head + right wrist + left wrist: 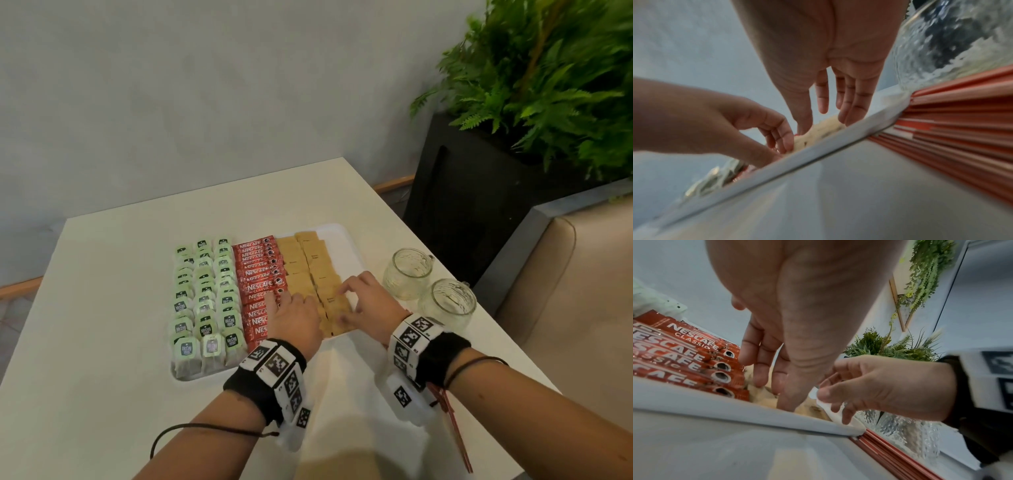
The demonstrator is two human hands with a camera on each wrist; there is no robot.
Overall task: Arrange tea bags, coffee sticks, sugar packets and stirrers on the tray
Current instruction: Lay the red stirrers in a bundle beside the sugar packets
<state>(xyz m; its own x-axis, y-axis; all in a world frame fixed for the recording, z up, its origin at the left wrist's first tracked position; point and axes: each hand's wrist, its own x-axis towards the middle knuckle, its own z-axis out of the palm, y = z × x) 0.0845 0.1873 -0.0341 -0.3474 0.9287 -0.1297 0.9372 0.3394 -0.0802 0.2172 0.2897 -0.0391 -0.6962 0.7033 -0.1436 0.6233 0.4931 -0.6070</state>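
A white tray (349, 246) holds three columns of green tea bags (205, 298), a column of red coffee sticks (260, 270) and two columns of brown sugar packets (308, 260). Both hands rest on the nearest sugar packets. My left hand (298, 308) touches them with its fingertips beside the coffee sticks (684, 350). My right hand (352, 301) lays fairly straight fingers (851, 110) on the packets (824, 128) from the right. Neither hand lifts a packet. A bundle of red stirrers (454, 431) lies on the table under my right wrist, off the tray.
Two empty glass mugs (407, 274) (445, 305) stand just right of the tray. A black planter (462, 205) with a fern and a beige seat (565, 274) are beyond the table's right edge. A wall is behind the table.
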